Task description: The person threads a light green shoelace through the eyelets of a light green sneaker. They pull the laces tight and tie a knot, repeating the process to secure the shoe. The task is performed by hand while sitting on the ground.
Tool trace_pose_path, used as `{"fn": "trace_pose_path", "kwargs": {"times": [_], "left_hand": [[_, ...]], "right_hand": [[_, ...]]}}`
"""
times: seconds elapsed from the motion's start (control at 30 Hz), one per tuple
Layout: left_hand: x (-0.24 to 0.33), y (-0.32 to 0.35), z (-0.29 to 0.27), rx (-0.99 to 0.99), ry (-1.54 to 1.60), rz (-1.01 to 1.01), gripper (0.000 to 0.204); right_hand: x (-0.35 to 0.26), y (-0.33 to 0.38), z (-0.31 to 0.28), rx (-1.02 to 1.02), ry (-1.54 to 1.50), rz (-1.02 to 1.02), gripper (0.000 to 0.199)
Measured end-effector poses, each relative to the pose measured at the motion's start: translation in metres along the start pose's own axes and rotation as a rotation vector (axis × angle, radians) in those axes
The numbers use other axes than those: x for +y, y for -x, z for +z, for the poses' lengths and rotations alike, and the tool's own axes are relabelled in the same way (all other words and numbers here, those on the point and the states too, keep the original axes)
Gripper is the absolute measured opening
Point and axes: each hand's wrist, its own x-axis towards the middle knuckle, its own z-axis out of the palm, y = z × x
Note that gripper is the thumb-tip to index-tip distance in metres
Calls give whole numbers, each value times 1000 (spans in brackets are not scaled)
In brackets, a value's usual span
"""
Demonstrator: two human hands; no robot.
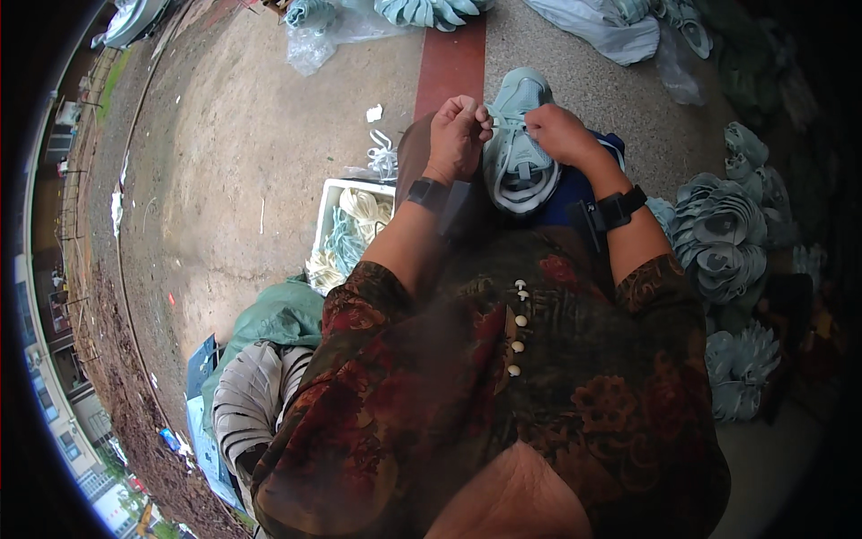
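Observation:
A pale blue and grey sneaker (519, 166) rests on my lap, its toe pointing away from me and its collar nearest my body. My left hand (458, 133) is at the sneaker's left side, fingers pinched on a light shoelace (505, 120). Across the lacing from it, my right hand (564, 135) is closed at the right edge, also gripping the lace. The lace runs between the two hands over the front of the shoe. Whether the sneaker has a sole cannot be seen from above.
A white box (329, 208) of cream and pale blue laces stands left of my legs, with loose white laces (383, 154) beyond it. Stacked pale blue shoe parts (718, 229) lie to the right. More bundles (431, 11) are ahead. Green sacking (274, 314) and grey-white pieces (247, 395) sit lower left.

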Motion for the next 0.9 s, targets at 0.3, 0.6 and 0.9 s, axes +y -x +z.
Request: {"fn": "trace_pose_path", "kwargs": {"times": [0.3,0.6,0.9], "left_hand": [[-2,-2,-4,19,-27,-22,8],[-3,5,6,24,-266,8,6],[-7,15,17,-41,-1317,201,18]], "right_hand": [[0,4,29,349,22,-18,7],[13,19,33,485,-96,-36,6],[5,15,35,462,-172,-18,8]]}}
